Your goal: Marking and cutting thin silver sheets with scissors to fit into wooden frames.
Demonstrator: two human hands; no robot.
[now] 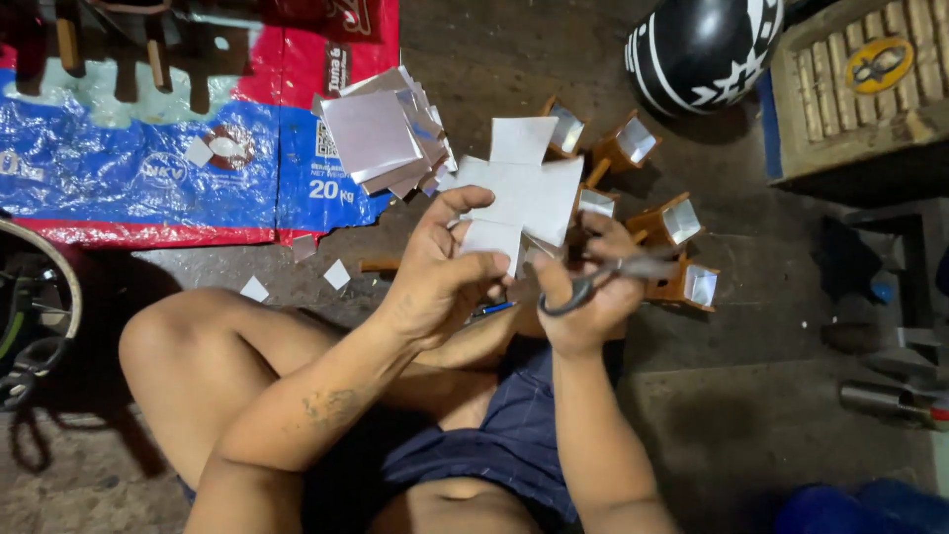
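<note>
two hands meet over my lap, a little right of centre. my left hand [440, 272] pinches a cross-shaped sheet [524, 193] of silvery card, thumb on top and fingers curled under its near arm, so the sheet stands out on the far side of the hand, above the floor. my right hand [583, 292] is closed around scissors [603, 279], fingers through the loops; the blades point right and slightly far, and they look blurred, so i cannot tell how wide they stand or whether they touch the sheet. the two hands are just beside each other, nearly touching.

beyond the hands, on the dark floor, several small boxes [672, 222] sit in a loose cluster, orange-brown outside and shiny inside, some partly hidden behind the sheet and my right hand. far and left of the sheet lies a stack [381, 133] of flat silvery squares, resting at the edge of a blue and red sack [148, 168] spread on the floor. a few small scraps [337, 274] lie near my left knee. far right is a black and white helmet [702, 40], and beside it a wooden crate [855, 89]. at the left edge i see part of a wheel [40, 297].
</note>
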